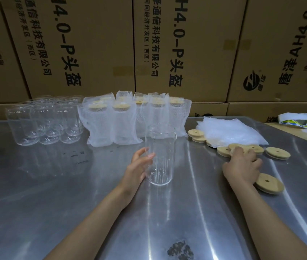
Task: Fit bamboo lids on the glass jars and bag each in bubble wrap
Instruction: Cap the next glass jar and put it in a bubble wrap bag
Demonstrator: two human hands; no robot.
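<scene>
- Centrally, one lidless glass jar [160,154] stands upright on the metal table [55,194]; it is clear, tall and cylindrical with a slightly narrowed neck.
- The left hand [139,168] grips this jar from its left side, thumb and fingers curved round the glass, the fingertips showing through the wall.
- The right hand [242,166] lies palm down among loose bamboo lids [277,152] at the right; its fingers are curled over one lid [233,147], though whether they pinch it or only rest on it I cannot tell.
- Another lid with a central hole [269,182] lies flat just beside the right wrist, and two more are stacked [196,135] farther back.
- The lids are pale round wooden discs, each with a small hole and a stepped rim.
- A flat pile of bubble-wrap bags [229,132] lies behind the lids, white, dimpled and translucent, partly covering one or two discs.
- Behind the held jar, a row of finished jars [135,117] stands upright, each lidded and sheathed in bubble wrap with ragged open tops.
- To their left, a cluster of bare jars [43,122] stands packed together, touching or nearly so.
- The tabletop is dull brushed steel with streaky reflections and a dark blotch [180,250] near the front edge.
- Printed cardboard cartons [92,44] form a wall behind the table.
- A roll of printed stickers [302,121] lies at the far right.
</scene>
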